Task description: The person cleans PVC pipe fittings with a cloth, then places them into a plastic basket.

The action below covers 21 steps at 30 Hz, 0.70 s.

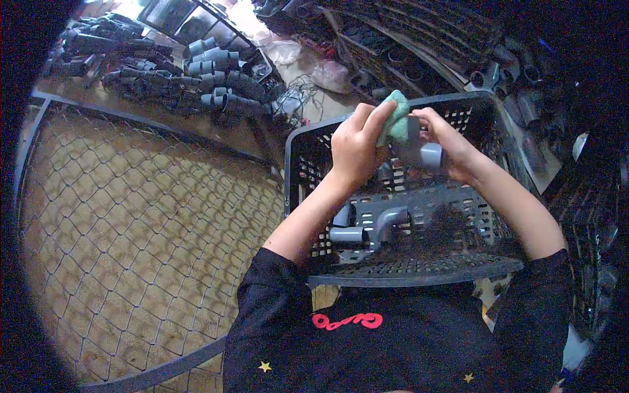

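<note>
My left hand (357,145) is closed around a folded green cloth (397,119), which presses against a grey pipe fitting (430,156). Gripping that fitting from the other side is my right hand (453,145), its fingers partly hidden behind the piece. Both hands are raised over a black perforated plastic basket (419,280). Inside the basket, below my hands, lie a grey elbow fitting (392,219) and another grey pipe piece (348,234).
A metal frame with chain-link mesh (144,242) stands to the left. Piles of grey pipe fittings (219,72) lie on the floor beyond it. Plastic bags (327,73) and dark racks (419,39) are at the back, with more fittings (511,72) at right.
</note>
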Each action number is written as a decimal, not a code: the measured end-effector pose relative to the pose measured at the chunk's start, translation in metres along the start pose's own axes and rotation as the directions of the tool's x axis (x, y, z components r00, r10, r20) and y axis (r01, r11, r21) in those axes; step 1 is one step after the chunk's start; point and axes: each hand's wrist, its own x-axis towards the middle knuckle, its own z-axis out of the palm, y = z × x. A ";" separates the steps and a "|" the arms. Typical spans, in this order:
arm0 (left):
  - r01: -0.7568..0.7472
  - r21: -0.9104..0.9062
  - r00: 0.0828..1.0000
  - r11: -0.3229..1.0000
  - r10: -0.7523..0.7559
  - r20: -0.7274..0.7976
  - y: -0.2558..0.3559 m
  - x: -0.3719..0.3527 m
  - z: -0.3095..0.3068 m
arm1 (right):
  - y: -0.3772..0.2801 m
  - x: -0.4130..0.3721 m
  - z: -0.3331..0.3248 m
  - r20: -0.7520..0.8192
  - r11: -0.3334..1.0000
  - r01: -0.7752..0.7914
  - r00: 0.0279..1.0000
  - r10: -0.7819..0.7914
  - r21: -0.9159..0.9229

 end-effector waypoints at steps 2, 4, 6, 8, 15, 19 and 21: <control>-0.003 -0.008 0.999 1.000 0.004 0.045 0.000 -0.001 0.000 | -0.001 0.001 -0.002 0.022 0.999 0.041 0.999 -0.041 -0.004; -0.008 -0.014 0.997 1.000 0.009 0.082 0.000 -0.002 0.001 | -0.001 0.002 -0.002 -0.046 0.999 0.052 0.998 -0.052 -0.003; -0.016 -0.020 0.994 1.000 0.018 0.111 0.003 -0.005 0.004 | 0.001 0.002 -0.003 -0.083 0.998 0.063 0.995 -0.062 0.008; 0.024 -0.037 0.991 0.999 -0.019 0.136 0.008 -0.007 0.005 | 0.002 -0.001 -0.003 -0.089 0.997 0.073 0.994 -0.070 0.028; -0.011 -0.098 0.999 0.995 0.014 0.031 0.011 -0.017 0.022 | 0.006 0.007 -0.012 -0.147 0.991 0.083 0.987 -0.067 0.106; -0.005 -0.083 0.977 0.997 0.023 0.210 0.028 -0.023 0.022 | 0.015 0.021 -0.034 -0.273 0.968 0.203 0.949 -0.158 0.145; -0.065 -0.106 0.963 0.992 0.090 0.254 0.036 -0.026 0.025 | 0.018 0.027 -0.040 -0.316 0.971 0.217 0.932 -0.177 0.097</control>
